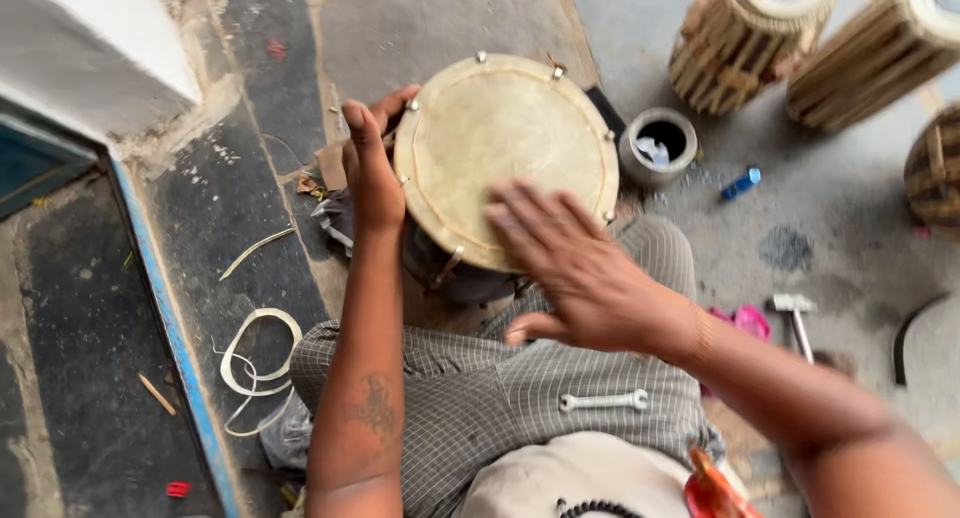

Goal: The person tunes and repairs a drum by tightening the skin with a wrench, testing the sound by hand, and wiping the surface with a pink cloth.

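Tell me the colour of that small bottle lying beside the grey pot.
Blue small bottle, right of the grey pot, head view.

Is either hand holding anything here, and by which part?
The left hand grips the drum by the left edge of its rim. The right hand holds nothing; it lies open over the drumhead's near edge.

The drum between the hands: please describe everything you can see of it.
The drum has a round, pale tan skin head, tilted toward the camera, with small metal hooks around its rim. Its dark body is mostly hidden below. It rests by the person's checked-cloth lap. The left hand grips its left edge; the right hand, fingers spread, covers its lower right edge.
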